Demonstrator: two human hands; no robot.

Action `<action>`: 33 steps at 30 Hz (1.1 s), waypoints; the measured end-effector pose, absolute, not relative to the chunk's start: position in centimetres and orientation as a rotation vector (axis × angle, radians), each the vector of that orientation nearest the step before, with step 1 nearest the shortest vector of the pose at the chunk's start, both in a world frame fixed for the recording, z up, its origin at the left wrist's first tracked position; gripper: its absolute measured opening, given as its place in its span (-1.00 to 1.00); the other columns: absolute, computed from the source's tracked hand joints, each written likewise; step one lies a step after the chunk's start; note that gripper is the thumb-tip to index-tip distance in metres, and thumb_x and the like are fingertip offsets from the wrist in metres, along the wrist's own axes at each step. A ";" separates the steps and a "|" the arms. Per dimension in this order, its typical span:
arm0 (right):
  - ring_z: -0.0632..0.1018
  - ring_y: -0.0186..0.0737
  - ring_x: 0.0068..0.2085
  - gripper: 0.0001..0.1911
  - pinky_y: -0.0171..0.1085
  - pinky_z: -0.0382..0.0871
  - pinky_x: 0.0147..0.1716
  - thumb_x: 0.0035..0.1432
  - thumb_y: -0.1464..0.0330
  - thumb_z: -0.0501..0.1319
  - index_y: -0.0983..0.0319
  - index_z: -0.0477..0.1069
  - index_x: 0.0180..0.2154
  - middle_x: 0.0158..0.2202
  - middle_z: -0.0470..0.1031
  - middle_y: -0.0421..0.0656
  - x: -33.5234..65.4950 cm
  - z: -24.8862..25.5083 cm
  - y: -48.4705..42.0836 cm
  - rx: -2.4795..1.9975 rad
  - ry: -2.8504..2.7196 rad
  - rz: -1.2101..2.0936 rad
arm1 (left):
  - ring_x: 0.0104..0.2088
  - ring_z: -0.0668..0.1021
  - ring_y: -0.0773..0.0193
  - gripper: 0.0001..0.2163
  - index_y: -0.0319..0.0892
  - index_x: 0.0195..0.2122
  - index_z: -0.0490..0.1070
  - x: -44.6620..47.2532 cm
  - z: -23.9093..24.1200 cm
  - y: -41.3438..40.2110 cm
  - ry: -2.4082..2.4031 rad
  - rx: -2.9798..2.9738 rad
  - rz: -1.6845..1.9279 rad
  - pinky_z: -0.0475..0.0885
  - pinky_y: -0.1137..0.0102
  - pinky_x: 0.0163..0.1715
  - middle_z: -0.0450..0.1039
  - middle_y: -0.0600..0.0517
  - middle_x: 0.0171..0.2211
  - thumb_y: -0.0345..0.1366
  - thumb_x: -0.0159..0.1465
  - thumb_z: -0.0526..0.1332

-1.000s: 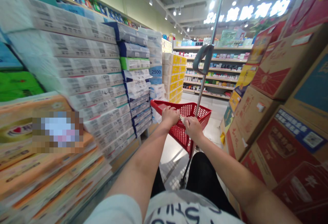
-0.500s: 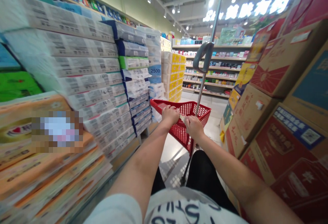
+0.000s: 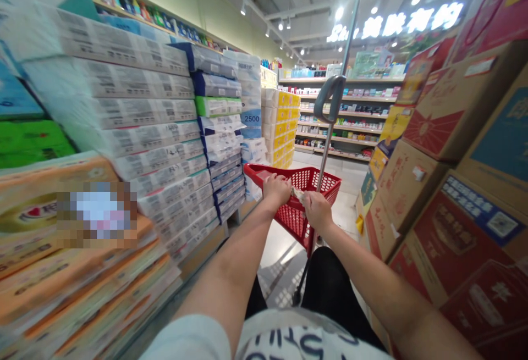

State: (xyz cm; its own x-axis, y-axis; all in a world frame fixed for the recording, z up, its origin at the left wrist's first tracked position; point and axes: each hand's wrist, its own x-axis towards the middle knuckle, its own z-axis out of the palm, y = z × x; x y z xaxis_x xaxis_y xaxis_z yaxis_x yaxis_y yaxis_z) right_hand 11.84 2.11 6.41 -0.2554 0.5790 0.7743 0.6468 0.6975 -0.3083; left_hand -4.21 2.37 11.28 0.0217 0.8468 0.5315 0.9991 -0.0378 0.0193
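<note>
Apparently, the red cart [image 3: 291,223], standing between stacked packs [image 3: 152,110] and cartons [image 3: 424,184], was gripped at its near handle [image 3: 297,194] by the left hand [image 3: 276,190] and right hand [image 3: 317,210], fingers curled. It was judged stiff, light and easily rolled, best held there, hands spread for steering.

One head-worn view, facing forward and downward, red basket [image 3: 291,222] near, shelves [image 3: 371,81] far ahead
</note>
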 end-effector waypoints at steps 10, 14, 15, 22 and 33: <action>0.51 -0.19 -0.34 -0.52 -0.26 0.30 -0.32 0.34 0.22 -0.13 0.22 0.45 -0.42 -0.40 0.52 -0.05 11.9 9.4 1.9 -1.257 -2.163 -0.134 | 0.06 0.32 0.04 -0.62 -0.10 -0.16 0.54 -4.1 11.2 2.3 -1.915 -1.943 -0.630 0.18 0.12 0.02 0.48 -0.01 -0.02 -0.23 0.38 -0.09; 0.50 -0.16 -0.32 -0.52 -0.22 0.32 -0.30 0.34 0.26 -0.15 0.24 0.46 -0.40 -0.39 0.51 -0.03 11.3 9.4 1.9 -1.240 -2.161 -0.163 | 0.05 0.33 0.07 -0.63 -0.09 -0.18 0.55 -3.9 11.0 2.5 -1.912 -1.934 -0.664 0.19 0.14 0.02 0.49 0.01 -0.03 -0.22 0.38 -0.09; 0.50 -0.15 -0.28 -0.54 -0.20 0.33 -0.25 0.35 0.28 -0.16 0.25 0.45 -0.37 -0.37 0.50 -0.03 11.2 8.4 1.7 -1.153 -2.126 -0.175 | 0.05 0.33 0.08 -0.63 -0.09 -0.18 0.54 -3.9 11.0 2.4 -1.915 -1.935 -0.664 0.19 0.14 0.02 0.49 0.01 -0.03 -0.22 0.38 -0.09; 0.25 -0.05 0.19 -0.62 0.00 0.17 0.13 0.30 0.31 -0.02 0.28 0.24 0.10 0.09 0.33 0.07 12.4 3.0 0.3 -0.743 -1.881 -0.314 | 0.04 0.35 0.07 -0.71 -0.08 -0.16 0.52 -4.2 11.2 2.3 -1.872 -1.984 -0.604 0.20 0.15 0.00 0.48 0.01 -0.04 -0.25 0.34 -0.01; 0.56 -0.08 -0.23 -0.70 -0.25 0.36 -0.24 0.18 0.24 0.20 0.32 0.44 -0.14 -0.25 0.55 0.07 10.7 13.2 3.0 -1.115 -2.958 -0.382 | 0.11 0.30 0.06 -0.65 -0.08 -0.16 0.54 -3.9 11.2 2.7 -1.914 -1.980 -0.593 0.17 0.14 0.05 0.47 0.01 0.00 -0.24 0.37 -0.07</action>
